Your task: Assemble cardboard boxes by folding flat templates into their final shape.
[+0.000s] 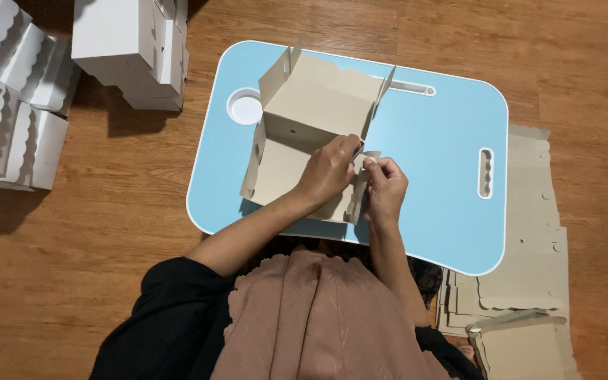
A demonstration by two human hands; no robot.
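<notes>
On the light-blue lap tray (431,148) I see a half-folded brown cardboard box (311,119). My left hand (328,171) pinches its right side flap, and my right hand (385,186) grips the same flap's edge. Flat cardboard blanks (529,281) lie right of the tray.

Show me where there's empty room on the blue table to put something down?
The blue table is bare between the half-folded cardboard box and the handle slot. The left part is crowded: box, round cup hollow, left hand, right hand.
</notes>
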